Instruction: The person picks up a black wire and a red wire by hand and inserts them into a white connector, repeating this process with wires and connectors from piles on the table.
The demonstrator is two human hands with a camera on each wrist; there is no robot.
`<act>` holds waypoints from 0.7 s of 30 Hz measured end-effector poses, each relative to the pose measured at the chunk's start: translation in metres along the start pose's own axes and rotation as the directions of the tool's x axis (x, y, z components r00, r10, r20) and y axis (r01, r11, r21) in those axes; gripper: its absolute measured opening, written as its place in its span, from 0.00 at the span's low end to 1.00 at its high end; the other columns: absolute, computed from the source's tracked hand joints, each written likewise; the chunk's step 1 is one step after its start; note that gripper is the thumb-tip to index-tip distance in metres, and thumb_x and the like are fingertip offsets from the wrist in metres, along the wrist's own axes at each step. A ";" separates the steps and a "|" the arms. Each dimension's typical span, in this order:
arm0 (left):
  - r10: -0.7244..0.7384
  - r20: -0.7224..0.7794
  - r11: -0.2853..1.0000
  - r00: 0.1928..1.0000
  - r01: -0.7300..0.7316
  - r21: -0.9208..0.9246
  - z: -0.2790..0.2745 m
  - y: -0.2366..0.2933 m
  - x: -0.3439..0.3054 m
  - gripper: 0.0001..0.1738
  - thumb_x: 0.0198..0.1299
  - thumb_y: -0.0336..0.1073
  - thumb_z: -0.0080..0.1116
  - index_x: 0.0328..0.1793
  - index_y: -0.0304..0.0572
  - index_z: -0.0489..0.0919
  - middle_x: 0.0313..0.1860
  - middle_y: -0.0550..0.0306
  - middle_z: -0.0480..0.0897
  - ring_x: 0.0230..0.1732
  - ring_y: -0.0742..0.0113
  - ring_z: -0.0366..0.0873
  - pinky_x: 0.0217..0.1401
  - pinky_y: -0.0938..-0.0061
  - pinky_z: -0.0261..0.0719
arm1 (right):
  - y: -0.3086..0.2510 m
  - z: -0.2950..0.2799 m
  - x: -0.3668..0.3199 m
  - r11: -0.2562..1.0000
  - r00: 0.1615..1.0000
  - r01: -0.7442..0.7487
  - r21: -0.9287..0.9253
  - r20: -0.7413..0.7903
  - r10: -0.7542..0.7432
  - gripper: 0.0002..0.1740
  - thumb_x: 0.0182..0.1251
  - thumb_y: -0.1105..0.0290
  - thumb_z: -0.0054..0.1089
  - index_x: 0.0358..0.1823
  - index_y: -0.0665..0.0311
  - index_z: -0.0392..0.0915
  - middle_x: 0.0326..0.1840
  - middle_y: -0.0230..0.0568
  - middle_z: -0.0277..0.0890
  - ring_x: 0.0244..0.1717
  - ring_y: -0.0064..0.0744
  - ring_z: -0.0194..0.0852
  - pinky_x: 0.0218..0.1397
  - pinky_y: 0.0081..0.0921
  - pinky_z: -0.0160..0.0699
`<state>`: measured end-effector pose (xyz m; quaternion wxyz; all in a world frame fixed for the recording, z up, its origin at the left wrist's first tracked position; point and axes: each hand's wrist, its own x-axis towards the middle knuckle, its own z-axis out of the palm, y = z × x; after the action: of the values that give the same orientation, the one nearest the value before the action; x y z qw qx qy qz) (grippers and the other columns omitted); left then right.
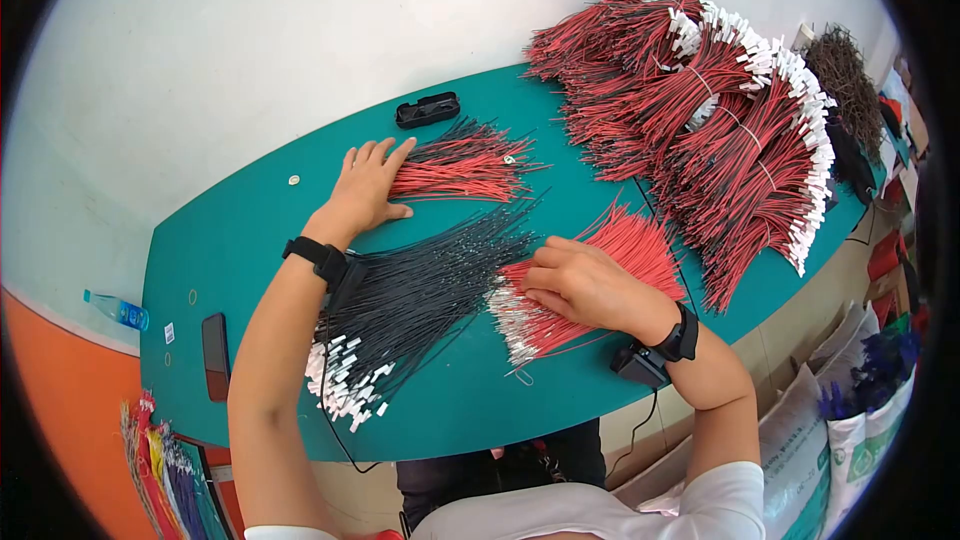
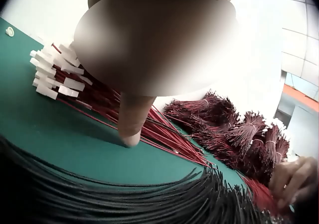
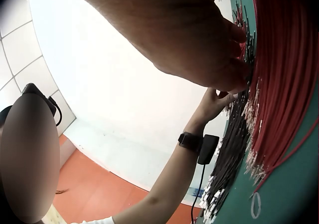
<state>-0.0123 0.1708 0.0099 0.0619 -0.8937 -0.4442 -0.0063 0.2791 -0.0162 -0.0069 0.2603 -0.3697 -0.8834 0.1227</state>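
My left hand [image 1: 365,185] rests with spread fingers at the left end of a red-and-black wire bundle [image 1: 460,175]; its thumb touches the green table. White connectors [image 2: 65,87] at this bundle's end show beside that hand in the left wrist view. My right hand [image 1: 575,285] has its fingers curled onto the pale-tipped left end of a fanned red wire bundle [image 1: 640,250]; its fingertips [image 3: 239,82] are partly in shadow. Between the hands lies a black wire bundle [image 1: 410,280], its white connectors [image 1: 350,380] toward the table's front edge.
Large tied stacks of red-and-black wires [image 1: 690,110] fill the table's back right. A black case [image 1: 427,110] lies at the back, a phone [image 1: 215,357] at the left. A bottle [image 1: 117,309] is by the wall, and sacks [image 1: 800,440] stand right of the table [image 1: 240,240].
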 end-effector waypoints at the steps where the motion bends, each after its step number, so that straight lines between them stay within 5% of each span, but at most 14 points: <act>1: -0.003 -0.008 1.000 1.000 0.003 -0.006 0.000 0.004 0.001 0.64 0.45 0.49 0.82 0.86 0.57 0.54 0.81 0.44 0.63 0.81 0.40 0.56 0.83 0.44 0.53 | 0.000 0.000 0.000 1.000 1.000 0.001 0.000 0.002 -0.001 0.06 0.60 0.72 0.67 0.37 0.62 0.80 0.35 0.42 0.72 0.44 0.47 0.74 0.47 0.41 0.77; 7: 0.041 -0.114 0.999 0.993 -0.040 0.010 0.021 0.018 0.018 0.59 0.50 0.56 0.77 0.85 0.56 0.56 0.80 0.46 0.64 0.81 0.42 0.56 0.83 0.40 0.50 | 0.000 0.000 0.000 1.000 1.000 0.002 -0.008 0.018 -0.002 0.05 0.61 0.72 0.66 0.37 0.62 0.81 0.35 0.42 0.73 0.43 0.47 0.74 0.47 0.41 0.77; 16: -0.096 -0.089 0.995 0.991 0.098 0.023 0.043 0.015 0.032 0.53 0.58 0.57 0.71 0.85 0.55 0.57 0.79 0.44 0.66 0.81 0.41 0.57 0.82 0.38 0.48 | 0.001 0.000 0.000 1.000 1.000 0.003 0.002 0.021 -0.003 0.05 0.61 0.72 0.66 0.37 0.62 0.80 0.35 0.42 0.73 0.43 0.48 0.74 0.47 0.41 0.77; 21: -0.037 -0.060 0.995 0.998 0.032 -0.092 0.013 0.018 0.007 0.53 0.58 0.43 0.73 0.86 0.58 0.54 0.81 0.46 0.62 0.82 0.41 0.54 0.83 0.41 0.49 | 0.002 -0.001 -0.002 1.000 1.000 0.001 -0.001 0.012 -0.001 0.05 0.61 0.72 0.66 0.38 0.61 0.81 0.36 0.41 0.74 0.45 0.47 0.75 0.48 0.41 0.78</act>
<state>0.0056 0.1670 -0.0042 0.0347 -0.8872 -0.4568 -0.0549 0.2819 -0.0159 -0.0074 0.2547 -0.3686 -0.8853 0.1242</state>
